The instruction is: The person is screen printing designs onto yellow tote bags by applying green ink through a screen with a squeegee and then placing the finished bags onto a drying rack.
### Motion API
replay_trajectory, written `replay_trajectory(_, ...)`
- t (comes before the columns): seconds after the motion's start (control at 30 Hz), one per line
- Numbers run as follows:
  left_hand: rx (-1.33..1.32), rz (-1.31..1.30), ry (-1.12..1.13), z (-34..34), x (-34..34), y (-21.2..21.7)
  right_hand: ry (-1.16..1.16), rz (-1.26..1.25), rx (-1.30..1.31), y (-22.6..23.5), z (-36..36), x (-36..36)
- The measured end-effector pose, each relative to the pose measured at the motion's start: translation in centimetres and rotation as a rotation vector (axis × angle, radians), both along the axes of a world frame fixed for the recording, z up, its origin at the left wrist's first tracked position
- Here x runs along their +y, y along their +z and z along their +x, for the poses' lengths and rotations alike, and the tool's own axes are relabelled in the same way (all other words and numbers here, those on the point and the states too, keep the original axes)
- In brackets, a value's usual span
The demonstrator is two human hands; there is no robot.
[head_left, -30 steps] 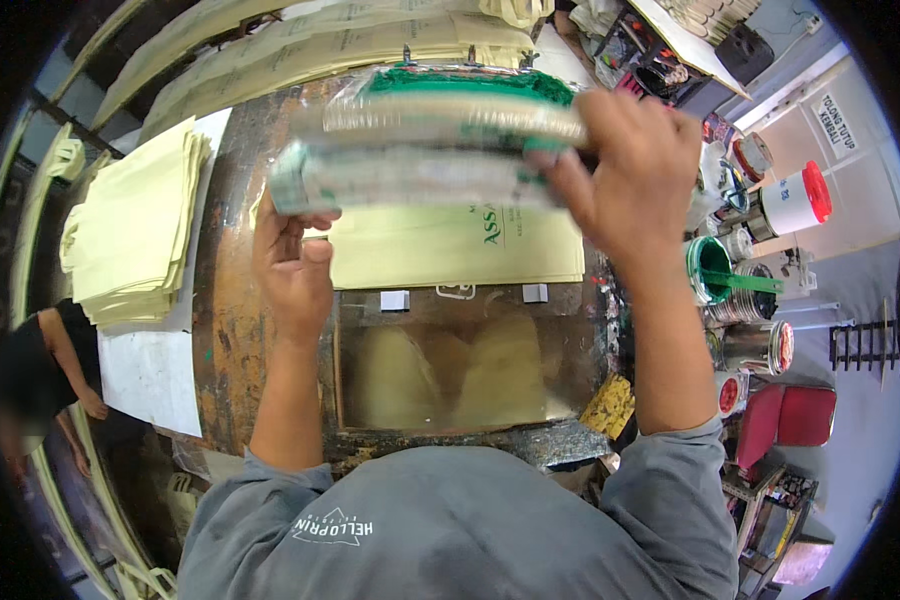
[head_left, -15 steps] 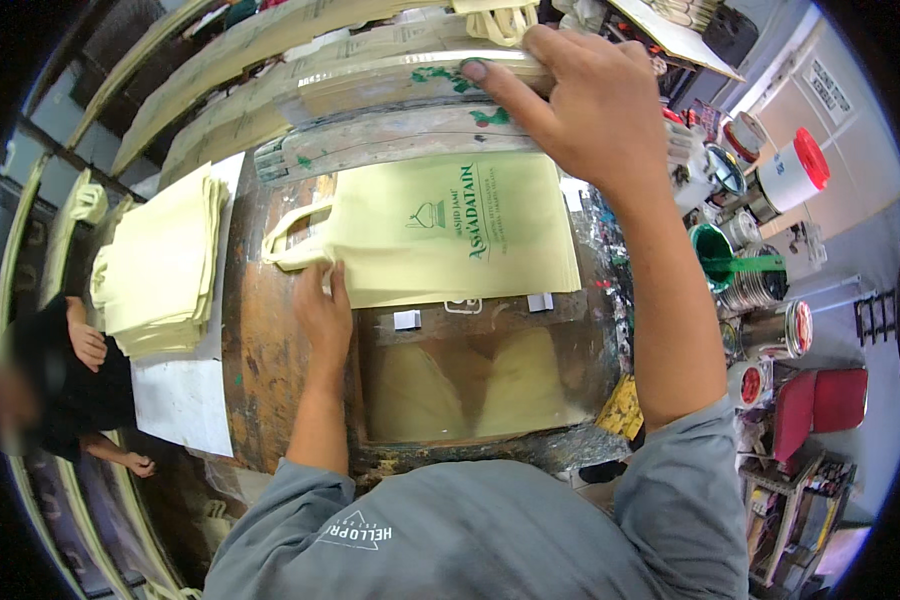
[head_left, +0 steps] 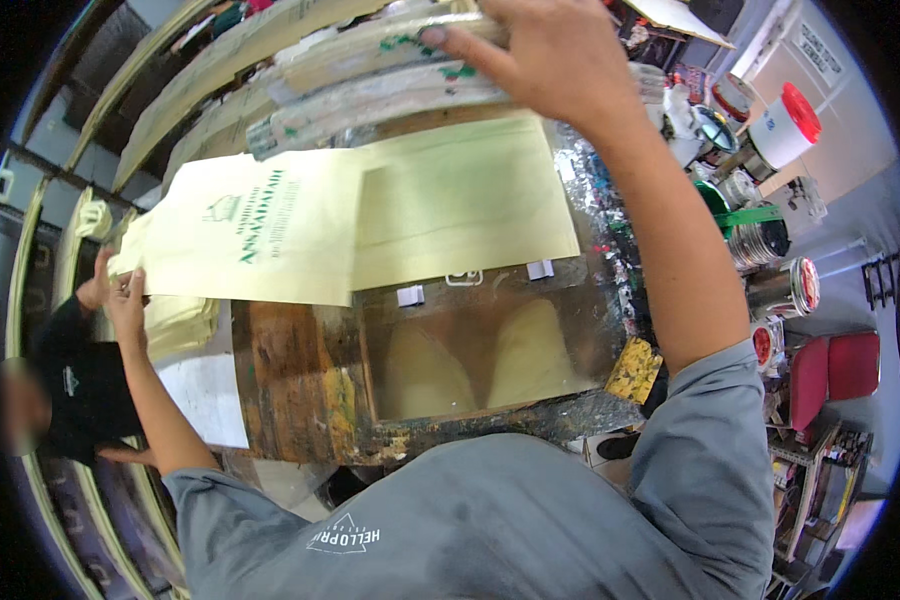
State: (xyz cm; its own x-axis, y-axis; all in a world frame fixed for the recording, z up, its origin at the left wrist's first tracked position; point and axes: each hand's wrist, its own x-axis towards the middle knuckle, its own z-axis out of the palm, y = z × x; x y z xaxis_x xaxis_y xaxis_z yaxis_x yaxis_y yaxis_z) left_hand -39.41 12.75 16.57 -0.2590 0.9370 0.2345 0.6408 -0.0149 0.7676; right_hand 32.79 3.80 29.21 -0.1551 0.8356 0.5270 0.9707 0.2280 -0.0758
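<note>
Head view, and we see the right hand [head_left: 560, 60] high at the top centre of the frame, arm stretched up, fingers curled over the raised printing screen frame [head_left: 370, 90], gripping its edge. The left hand [head_left: 128, 298] reaches far out to the left edge, fingers pinching the handle end of a pale yellow tote bag [head_left: 260, 235]. The bag is flat, soft cloth with green print, hanging across the upper left over a stack of like bags [head_left: 175, 325]. A second yellow bag [head_left: 460, 200] lies flat on the worn, ink-stained wooden table [head_left: 300, 380] at centre. We cannot see the screen's top, cut off by the frame. Another person's hand [head_left: 95, 285] sits just beside the left one.
</note>
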Motion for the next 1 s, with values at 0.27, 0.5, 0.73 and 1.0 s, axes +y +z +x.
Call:
replay_trajectory(0.27,0.684,0.181,-0.126,18.3,-4.6,-1.8,-0.063,0.201,-0.082,-1.3,1.3,1.1)
replay_trajectory(0.5,0.713,0.020,-0.988,55.0,-15.8,-13.6,0.036,0.138,-0.034,0.3,1.9,3.2)
replay_trajectory(0.73,0.650,0.105,-1.054,55.4,-16.5,-16.2,-0.032,0.075,0.006,-0.5,1.1,2.3)
replay_trajectory(1.0,-0.559,-0.028,-0.365,45.8,-11.6,-8.0,-0.020,0.048,-0.102,-2.9,1.1,-0.1)
